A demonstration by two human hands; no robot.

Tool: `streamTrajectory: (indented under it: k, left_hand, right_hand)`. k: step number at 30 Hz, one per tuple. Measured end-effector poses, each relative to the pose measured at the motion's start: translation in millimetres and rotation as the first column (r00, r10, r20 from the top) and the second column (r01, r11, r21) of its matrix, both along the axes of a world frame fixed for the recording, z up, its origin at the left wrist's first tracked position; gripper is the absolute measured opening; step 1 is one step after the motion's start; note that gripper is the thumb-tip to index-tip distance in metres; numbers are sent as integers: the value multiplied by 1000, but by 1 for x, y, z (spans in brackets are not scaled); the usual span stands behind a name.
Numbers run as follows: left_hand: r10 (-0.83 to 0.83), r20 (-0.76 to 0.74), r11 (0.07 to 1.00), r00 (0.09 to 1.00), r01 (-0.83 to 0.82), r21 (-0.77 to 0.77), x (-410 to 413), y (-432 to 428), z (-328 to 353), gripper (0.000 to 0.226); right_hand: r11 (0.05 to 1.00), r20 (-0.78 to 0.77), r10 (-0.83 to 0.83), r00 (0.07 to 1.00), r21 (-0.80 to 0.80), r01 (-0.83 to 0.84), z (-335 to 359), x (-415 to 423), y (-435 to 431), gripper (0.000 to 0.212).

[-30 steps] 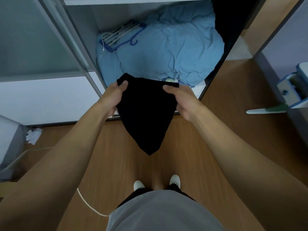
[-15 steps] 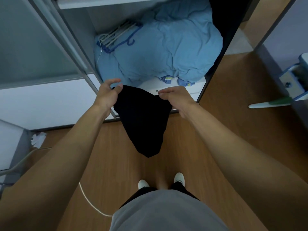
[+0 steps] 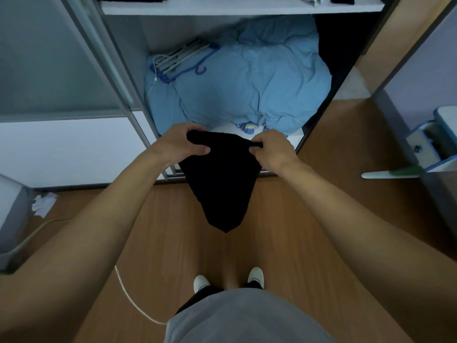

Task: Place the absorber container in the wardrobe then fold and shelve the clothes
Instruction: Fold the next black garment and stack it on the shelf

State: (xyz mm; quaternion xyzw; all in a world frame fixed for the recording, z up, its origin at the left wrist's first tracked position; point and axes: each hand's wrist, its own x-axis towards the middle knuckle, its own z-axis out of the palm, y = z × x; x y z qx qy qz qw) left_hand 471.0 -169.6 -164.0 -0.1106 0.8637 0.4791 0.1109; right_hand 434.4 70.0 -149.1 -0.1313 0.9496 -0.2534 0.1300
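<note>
A white cable (image 3: 133, 298) lies on the floor (image 3: 173, 231) near your left foot (image 3: 200, 283); a step sideways can catch it. Your left hand (image 3: 176, 144) and right hand (image 3: 273, 151) each pinch the top edge of the black garment (image 3: 222, 184), fingers curled on the cloth, which hangs in the air before the wardrobe (image 3: 128, 35). It hangs to a point, not flat, so the fold can come out crooked or a corner can slip. Behind, the blue duvet (image 3: 247, 78) fills the bottom compartment.

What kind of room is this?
Probably a bedroom, in front of an open wardrobe. A blue duvet is stuffed inside with clothes hangers lying on it, a shelf sits above, and the left hand and right hand hold a black garment.
</note>
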Motion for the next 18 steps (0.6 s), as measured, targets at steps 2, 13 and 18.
streamTrajectory:
  k: [2,13,18]
  left_hand:
    - [-24,-52,992,998,17,-125,-3,-1,2,51]
    - [-387,-60,678,920,240,-695,-33,31,37,18]
    - [-330,-237,657,914,42,-753,-52,63,56,10]
  right_hand:
    - [1000,-100,29,995,8,-29,3,-5,3,16]
    - [962,-117,255,960,-69,-264,46,-29,14,20]
    - [763,23,-39,999,-645,44,38,-43,50,24]
